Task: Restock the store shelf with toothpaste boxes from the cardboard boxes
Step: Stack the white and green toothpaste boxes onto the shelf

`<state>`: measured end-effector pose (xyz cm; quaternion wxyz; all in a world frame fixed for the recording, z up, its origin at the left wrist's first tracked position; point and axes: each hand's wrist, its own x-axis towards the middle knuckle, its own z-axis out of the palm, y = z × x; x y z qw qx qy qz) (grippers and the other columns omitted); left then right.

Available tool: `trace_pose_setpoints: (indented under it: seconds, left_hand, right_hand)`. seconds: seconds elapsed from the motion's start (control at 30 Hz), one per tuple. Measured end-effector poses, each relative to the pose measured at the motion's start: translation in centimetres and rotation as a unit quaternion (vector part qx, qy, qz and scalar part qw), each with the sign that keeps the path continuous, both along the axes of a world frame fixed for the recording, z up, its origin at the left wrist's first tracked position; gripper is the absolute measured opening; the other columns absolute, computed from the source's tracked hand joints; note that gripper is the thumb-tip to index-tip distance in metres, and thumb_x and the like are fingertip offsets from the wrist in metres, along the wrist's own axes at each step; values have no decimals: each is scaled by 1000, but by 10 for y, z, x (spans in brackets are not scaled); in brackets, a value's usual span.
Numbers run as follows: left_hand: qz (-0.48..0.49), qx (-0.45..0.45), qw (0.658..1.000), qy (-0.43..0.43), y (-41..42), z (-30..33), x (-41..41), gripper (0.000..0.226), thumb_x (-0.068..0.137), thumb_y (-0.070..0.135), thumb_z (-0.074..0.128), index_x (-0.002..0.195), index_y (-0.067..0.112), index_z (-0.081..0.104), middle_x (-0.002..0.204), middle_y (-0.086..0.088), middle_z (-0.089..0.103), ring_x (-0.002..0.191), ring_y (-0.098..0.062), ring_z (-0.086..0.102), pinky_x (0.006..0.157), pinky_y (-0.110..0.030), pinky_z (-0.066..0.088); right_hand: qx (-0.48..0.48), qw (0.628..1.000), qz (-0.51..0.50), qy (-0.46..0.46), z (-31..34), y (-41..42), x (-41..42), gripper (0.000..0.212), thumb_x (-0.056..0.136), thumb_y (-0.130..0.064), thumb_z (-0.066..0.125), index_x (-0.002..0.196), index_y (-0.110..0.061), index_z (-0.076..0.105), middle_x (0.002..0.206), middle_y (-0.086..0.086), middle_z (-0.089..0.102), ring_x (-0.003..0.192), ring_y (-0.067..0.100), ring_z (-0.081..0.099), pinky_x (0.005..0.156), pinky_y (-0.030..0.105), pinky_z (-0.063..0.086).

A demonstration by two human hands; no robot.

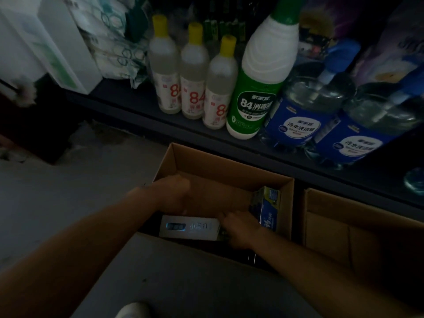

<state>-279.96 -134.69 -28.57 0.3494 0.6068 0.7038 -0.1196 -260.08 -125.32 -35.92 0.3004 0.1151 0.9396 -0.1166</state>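
Observation:
An open cardboard box point(229, 162) stands on the floor in front of the bottom shelf. Inside it lies a white toothpaste box point(190, 227) on its side. A blue toothpaste box point(267, 208) leans upright against the right wall. My left hand point(174, 195) reaches down into the carton, and its curled fingers meet the far left edge of the white box. My right hand point(238, 228) curls round the right end of the same white box. The fingertips of both hands are hidden in the dim carton.
The dark shelf point(142, 115) carries three yellow-capped bottles point(193, 72), a green and white bottle point(261, 83) and blue-labelled jugs point(305, 111). White packs point(57, 42) fill its left. A second carton point(344, 226) stands at the right. A shoe tip point(132, 311) shows below.

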Motion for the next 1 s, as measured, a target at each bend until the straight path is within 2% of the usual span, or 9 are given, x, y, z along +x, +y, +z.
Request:
trace_pose_setpoints:
  seconds: [0.17,0.33,0.47,0.6,0.7,0.73,0.8,0.87,1.0]
  left_hand:
    - [5,-10,1000,-2,3,-2,-7,32,85,32,68,113,19,65,118,-1,62,108,-18,58,94,-35,48]
    - [-12,-10,1000,6,10,3,-10,31,86,32,67,112,17,65,117,-2,61,109,-18,57,92,-33,48]
    - [-26,8,1000,-2,22,19,-14,27,86,31,67,108,15,67,111,-2,63,105,-18,59,88,-31,47]
    - [-47,28,998,-24,37,50,-18,24,85,26,68,107,18,69,108,4,67,101,-11,60,85,-24,44]
    - [-69,34,997,-18,47,75,-25,31,84,30,69,113,19,68,111,4,66,100,-11,59,91,-33,47]
    - [-81,39,996,-8,51,85,-27,34,84,32,69,115,17,67,112,2,66,100,-12,59,89,-32,47]
    - [-97,57,994,3,60,109,-29,31,85,31,68,111,14,69,107,-1,68,93,-12,60,76,-25,43]
    - [-97,74,992,-1,66,134,-27,30,86,31,68,110,13,69,103,-2,69,89,-14,62,70,-25,44]
    - [-85,102,991,-8,66,181,-19,42,84,46,67,113,16,65,108,-1,66,94,-16,61,81,-35,52]
  right_hand:
    - [0,1000,1,-4,-8,2,1,69,86,-16,66,144,-10,31,133,17,47,115,31,51,89,38,45]
    - [6,1000,18,2,-6,6,-8,49,92,-15,59,137,-6,39,131,19,51,113,31,53,87,36,44]
    - [26,999,16,16,15,20,-14,52,85,-17,67,130,-7,45,127,15,54,110,29,55,85,36,45]
    - [29,998,-16,46,50,34,-14,61,80,-20,70,133,-10,41,130,12,51,113,28,53,89,35,46]
    - [35,995,-43,84,85,45,-11,65,79,-25,69,135,-13,39,131,8,50,115,23,51,89,31,42]
    - [38,994,-49,95,98,48,-9,64,79,-26,69,135,-13,39,131,7,49,115,22,50,87,29,41]
    - [53,990,-64,111,125,54,-5,62,81,-26,67,135,-13,39,130,7,49,114,22,50,83,27,39]
    - [83,985,-81,131,152,59,6,64,81,-28,66,136,-13,38,129,7,50,112,22,50,80,29,41]
    - [140,966,-112,188,214,65,38,57,81,-32,63,132,-14,44,122,6,55,107,21,54,77,33,49]
